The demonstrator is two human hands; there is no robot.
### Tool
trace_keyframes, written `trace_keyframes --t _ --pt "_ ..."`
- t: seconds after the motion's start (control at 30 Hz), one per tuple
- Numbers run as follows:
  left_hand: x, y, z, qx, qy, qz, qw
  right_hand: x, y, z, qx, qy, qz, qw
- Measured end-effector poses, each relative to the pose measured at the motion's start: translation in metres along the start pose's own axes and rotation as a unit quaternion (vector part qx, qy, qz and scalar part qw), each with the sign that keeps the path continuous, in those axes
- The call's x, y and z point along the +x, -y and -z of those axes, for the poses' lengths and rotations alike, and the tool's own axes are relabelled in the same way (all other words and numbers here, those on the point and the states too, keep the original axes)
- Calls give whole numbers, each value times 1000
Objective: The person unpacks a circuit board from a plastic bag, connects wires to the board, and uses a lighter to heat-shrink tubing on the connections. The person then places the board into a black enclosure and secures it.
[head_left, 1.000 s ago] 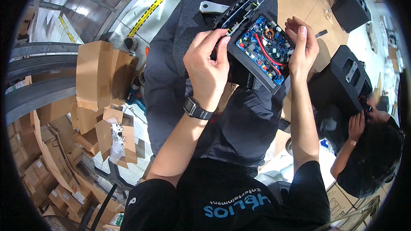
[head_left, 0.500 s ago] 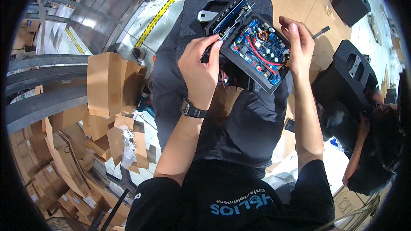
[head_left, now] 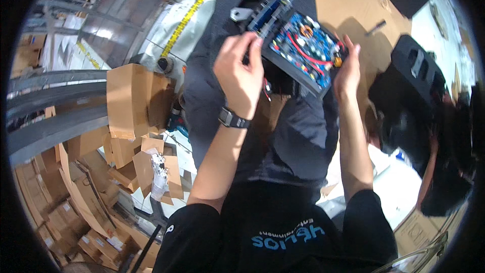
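Cupping loosely, the right hand [head_left: 348, 73] stands with its fingers apart at the right edge of a blue circuit board [head_left: 319, 45] — contact is unclear. The left hand [head_left: 240, 73] brings thumb and forefinger close together at the near end of an upright panel [head_left: 265, 14]; blur hides whether they pinch it. The board sits in a black frame [head_left: 303, 80], over a black cabinet [head_left: 227, 35] — red wires [head_left: 309, 59] curve across it.
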State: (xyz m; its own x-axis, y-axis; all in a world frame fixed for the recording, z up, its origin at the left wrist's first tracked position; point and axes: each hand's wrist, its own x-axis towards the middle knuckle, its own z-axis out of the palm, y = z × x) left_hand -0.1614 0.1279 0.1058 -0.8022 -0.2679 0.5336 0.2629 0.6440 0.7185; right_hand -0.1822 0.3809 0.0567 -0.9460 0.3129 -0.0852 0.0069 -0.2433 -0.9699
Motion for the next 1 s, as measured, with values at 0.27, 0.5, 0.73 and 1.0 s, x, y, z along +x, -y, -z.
trace_keyframes --t 0.27,0.5,0.73,1.0 --pt "-13 -3 -2 35 -27 19 999 9 -4 -21 16 2 16 1000" --pt "-36 21 28 36 35 11 999 -2 4 87 0 25 15 1000" --pt "-22 72 74 -25 7 50 998 -176 -164 244 -370 -269 -181 871" --pt "9 86 88 -67 189 44 979 -258 -252 217 -417 120 -338 835"
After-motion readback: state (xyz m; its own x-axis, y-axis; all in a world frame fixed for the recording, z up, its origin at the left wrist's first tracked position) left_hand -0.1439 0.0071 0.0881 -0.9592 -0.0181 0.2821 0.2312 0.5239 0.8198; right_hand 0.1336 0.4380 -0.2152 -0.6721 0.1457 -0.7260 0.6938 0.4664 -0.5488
